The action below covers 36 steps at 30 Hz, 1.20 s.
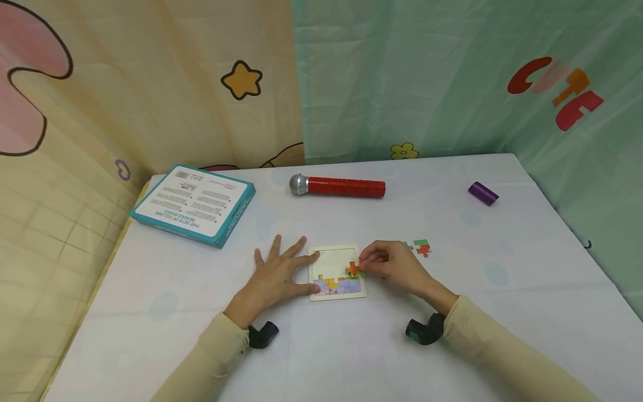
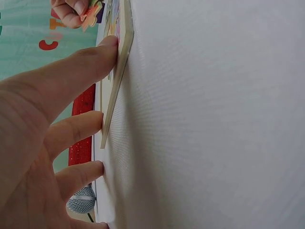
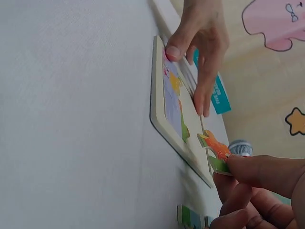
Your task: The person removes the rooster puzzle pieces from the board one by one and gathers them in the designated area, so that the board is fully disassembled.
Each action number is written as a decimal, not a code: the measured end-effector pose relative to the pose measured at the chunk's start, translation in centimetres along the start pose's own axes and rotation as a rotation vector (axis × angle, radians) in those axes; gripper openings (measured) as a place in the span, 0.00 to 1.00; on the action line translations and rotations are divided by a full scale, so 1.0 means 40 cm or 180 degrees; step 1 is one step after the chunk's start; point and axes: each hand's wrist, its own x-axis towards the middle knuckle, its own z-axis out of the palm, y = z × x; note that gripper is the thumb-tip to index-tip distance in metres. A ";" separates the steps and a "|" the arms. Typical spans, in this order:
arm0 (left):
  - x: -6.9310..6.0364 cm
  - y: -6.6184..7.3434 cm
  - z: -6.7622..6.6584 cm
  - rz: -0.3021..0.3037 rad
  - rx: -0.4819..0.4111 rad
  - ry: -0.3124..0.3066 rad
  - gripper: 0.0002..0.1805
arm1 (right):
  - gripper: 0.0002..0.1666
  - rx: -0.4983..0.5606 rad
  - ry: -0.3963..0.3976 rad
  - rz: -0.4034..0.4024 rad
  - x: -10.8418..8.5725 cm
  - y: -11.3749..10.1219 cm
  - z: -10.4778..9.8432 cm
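Note:
A small square puzzle board (image 1: 337,249) with a pale rim lies on the table, its near strip filled with purple and yellow pieces. My left hand (image 1: 278,277) is spread at the board's left side, with thumb and index finger resting on its edge. Between thumb and fingertips, my right hand (image 1: 397,267) pinches an orange and green puzzle piece (image 3: 217,149) just over the board's right part. In the right wrist view the piece is tilted above the board. More puzzle pieces (image 1: 422,248) lie to the right, partly hidden behind the right hand.
A red microphone (image 1: 346,187) with a silver head lies behind the board. The teal-edged box (image 1: 193,204) sits at the back left, and a purple cylinder (image 1: 483,194) at the back right. Patterned curtains (image 1: 402,72) hang behind the white-covered table (image 1: 341,357).

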 end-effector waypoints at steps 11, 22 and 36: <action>-0.001 -0.002 -0.001 0.0007 0.0020 0.0004 0.40 | 0.19 0.0209 0.0232 0.0491 -0.072 0.069 -0.129; -0.003 -0.005 0.000 0.0022 0.0044 0.0002 0.41 | 0.24 -0.0095 0.0547 0.0727 -0.137 0.140 -0.229; -0.002 -0.004 0.001 0.0023 0.0010 0.0005 0.41 | 0.09 -0.1043 0.0737 0.0471 -0.124 0.134 -0.225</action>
